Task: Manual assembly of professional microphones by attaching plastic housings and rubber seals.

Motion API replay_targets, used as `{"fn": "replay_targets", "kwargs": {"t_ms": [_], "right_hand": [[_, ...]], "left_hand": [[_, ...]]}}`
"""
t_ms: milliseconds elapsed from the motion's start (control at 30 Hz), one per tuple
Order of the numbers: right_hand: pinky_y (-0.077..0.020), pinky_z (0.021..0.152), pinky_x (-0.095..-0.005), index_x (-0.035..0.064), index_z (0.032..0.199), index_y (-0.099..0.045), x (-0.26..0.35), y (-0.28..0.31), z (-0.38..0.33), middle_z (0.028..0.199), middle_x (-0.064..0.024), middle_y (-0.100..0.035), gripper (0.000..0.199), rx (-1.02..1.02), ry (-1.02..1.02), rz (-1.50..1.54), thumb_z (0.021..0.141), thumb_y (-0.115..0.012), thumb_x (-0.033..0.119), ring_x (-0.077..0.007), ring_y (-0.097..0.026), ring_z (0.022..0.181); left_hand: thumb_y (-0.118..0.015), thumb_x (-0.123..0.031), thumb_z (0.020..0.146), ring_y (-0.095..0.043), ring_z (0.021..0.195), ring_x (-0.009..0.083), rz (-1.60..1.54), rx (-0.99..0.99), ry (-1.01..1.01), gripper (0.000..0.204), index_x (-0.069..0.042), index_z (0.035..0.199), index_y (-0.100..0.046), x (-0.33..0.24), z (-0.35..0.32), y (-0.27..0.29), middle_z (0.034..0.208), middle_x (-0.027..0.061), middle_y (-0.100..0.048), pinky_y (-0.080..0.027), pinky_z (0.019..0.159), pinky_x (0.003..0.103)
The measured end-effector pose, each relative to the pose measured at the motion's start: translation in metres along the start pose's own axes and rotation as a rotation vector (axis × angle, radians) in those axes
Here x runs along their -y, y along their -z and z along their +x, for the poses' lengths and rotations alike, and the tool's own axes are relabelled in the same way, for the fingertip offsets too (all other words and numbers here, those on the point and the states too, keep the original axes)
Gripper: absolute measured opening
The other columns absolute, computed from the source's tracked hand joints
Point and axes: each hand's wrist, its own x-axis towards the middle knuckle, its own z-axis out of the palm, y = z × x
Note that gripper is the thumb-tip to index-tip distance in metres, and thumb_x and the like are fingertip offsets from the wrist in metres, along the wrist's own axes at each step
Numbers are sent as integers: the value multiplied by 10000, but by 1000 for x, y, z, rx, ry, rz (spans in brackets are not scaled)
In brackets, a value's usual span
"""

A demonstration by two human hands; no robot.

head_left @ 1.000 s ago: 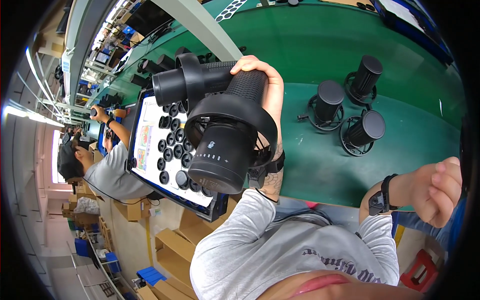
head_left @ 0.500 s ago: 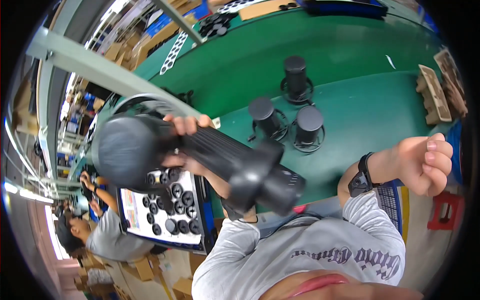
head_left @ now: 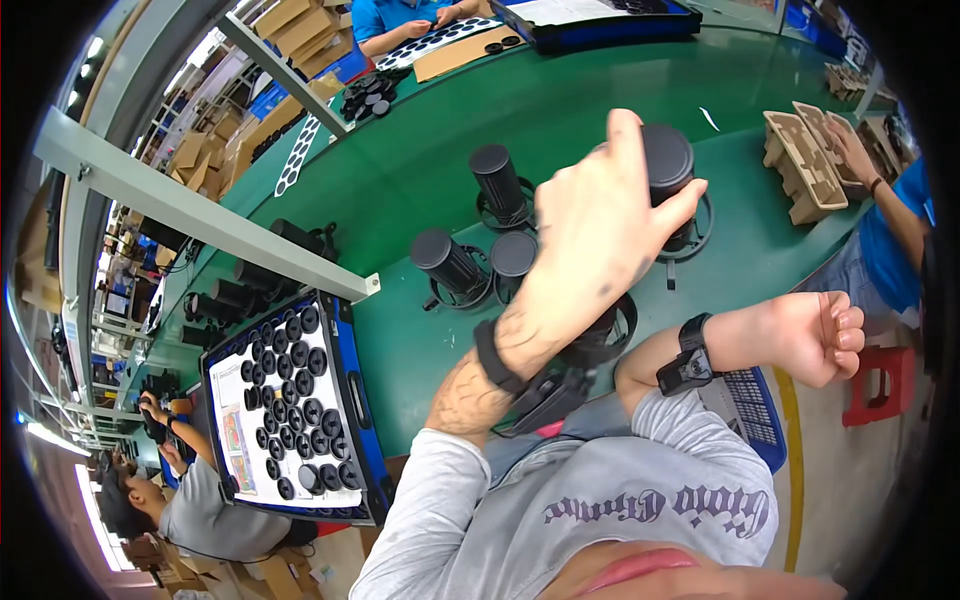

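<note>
My left hand (head_left: pixel 605 215) reaches across the green table. Its thumb and fingers curve round the upper body of an upright black microphone (head_left: pixel 668 160), whose ring mount shows below. Farther left, more black microphones stand upright: one at the back (head_left: pixel 494 182), one at the left (head_left: pixel 443 258) and one beside my hand (head_left: pixel 514 258). A black ring-shaped part (head_left: pixel 622 328) shows beneath my left forearm, most of it hidden. My right hand (head_left: pixel 820 338) is a loose fist off the table's near edge; nothing shows in it.
A blue-edged tray (head_left: pixel 365 440) of round black parts lies left, beside a metal post (head_left: pixel 230 190). Cardboard moulded trays (head_left: pixel 805 170) stand right, near a blue-sleeved person (head_left: pixel 895 240). Others work at the far side and left. A blue basket (head_left: pixel 755 410) and red stool (head_left: pixel 880 385) are lower right.
My left hand has moved right and away from me, from holding black microphone equipment in the air to a microphone standing on the table. My right hand stays a fist. The view has shifted.
</note>
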Motion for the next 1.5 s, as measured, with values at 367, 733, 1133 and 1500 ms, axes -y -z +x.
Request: {"fn": "replay_targets", "kwargs": {"t_ms": [367, 733, 1133, 1500], "right_hand": [[-340, 546, -270, 149, 594, -444, -6, -6, -4, 603, 9, -409, 207, -70, -79, -25, 772, -464, 45, -168, -402, 595], [-389, 536, -276, 176, 528, -422, -12, -5, -8, 581, 33, -458, 228, -129, -180, 29, 737, -461, 93, -148, -431, 577], [-337, 512, -257, 211, 548, -433, -19, -21, 2, 536, 92, -448, 171, -61, -229, 80, 709, -481, 180, -96, -439, 503], [-341, 555, -245, 248, 519, -405, -15, -38, -32, 545, 129, -389, 239, -21, -417, 262, 738, -478, 191, -88, -418, 562]], "left_hand": [[-694, -471, 794, -676, 591, 270, 300, 166, 81, 719, 76, 1185, -438, 31, 18, -122, 652, 124, -654, -530, 512, 361], [-726, -412, 740, -600, 691, 235, 178, -249, -313, 691, -30, 1257, -471, 39, -40, -106, 732, 89, -614, -484, 603, 346], [-700, -338, 706, -595, 839, 229, -17, -649, -884, 429, -126, 1069, -612, 53, -66, 13, 922, 62, -595, -445, 895, 443], [-532, -81, 866, -595, 1003, 270, 314, -622, 341, 230, -17, 1061, -636, 331, -67, 220, 1040, 115, -640, -452, 913, 359]]}}
